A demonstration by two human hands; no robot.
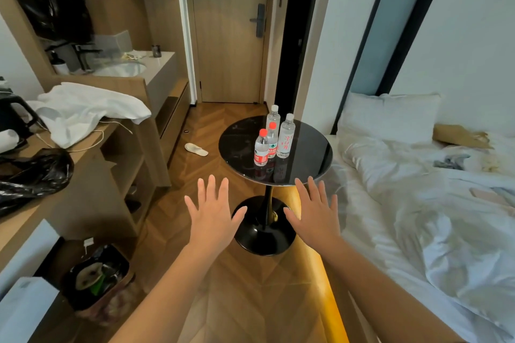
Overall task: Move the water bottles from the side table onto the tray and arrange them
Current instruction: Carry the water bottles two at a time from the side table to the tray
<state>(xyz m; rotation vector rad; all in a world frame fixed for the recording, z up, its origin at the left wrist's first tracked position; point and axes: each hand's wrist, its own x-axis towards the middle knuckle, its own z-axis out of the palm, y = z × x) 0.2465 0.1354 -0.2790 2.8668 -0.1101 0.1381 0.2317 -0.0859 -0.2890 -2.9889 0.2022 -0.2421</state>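
Holding both hands out flat in front of me, I am spreading the fingers wide and gripping nothing: left hand and right hand are hovering palm-down short of the table, with its near rim just beyond my right fingertips. Four bottles are standing upright in a tight cluster on the table, toward its left half, so their long axes are running straight up and any grasp is going to come in from the side around the body. They are lying ahead of both hands; I am judging the left hand slightly better lined up with the nearest red-capped one, and the right with the white-capped one. The bottles are clear, ribbed plastic with paper labels, likely light and a little slippery; the tabletop is round, black, glossy and mirror-like on a single pedestal. I am not seeing any tray from here
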